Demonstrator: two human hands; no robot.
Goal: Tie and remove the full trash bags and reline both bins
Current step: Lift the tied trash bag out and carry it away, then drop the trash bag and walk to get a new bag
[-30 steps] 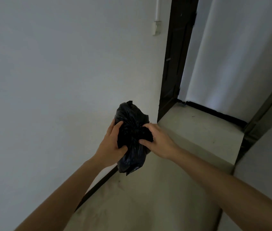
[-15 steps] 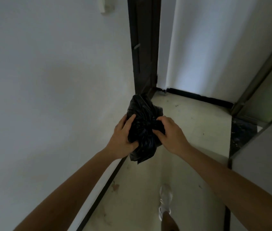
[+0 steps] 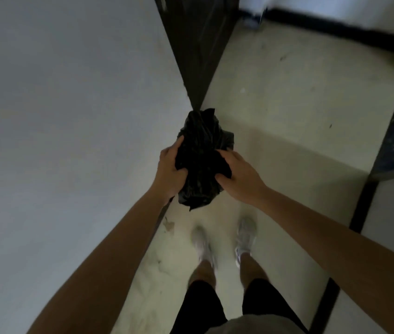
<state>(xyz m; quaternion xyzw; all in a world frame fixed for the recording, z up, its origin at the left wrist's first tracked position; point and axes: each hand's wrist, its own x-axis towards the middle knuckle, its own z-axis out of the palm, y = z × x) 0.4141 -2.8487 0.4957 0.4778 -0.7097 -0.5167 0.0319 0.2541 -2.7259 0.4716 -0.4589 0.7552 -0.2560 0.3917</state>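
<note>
Left hand [image 3: 170, 168] and right hand [image 3: 238, 175] clutch a crumpled black trash bag [image 3: 202, 153] in a hallway; likely a fresh liner, needing shaking open next.

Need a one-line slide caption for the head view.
Left hand and right hand grip a crumpled black trash bag above the pale floor beside a white wall.

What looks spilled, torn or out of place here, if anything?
Nothing stands out. The left hand and right hand grip the bag, with no tear or spill showing. Faint stains mark the floor near the wall.
</note>
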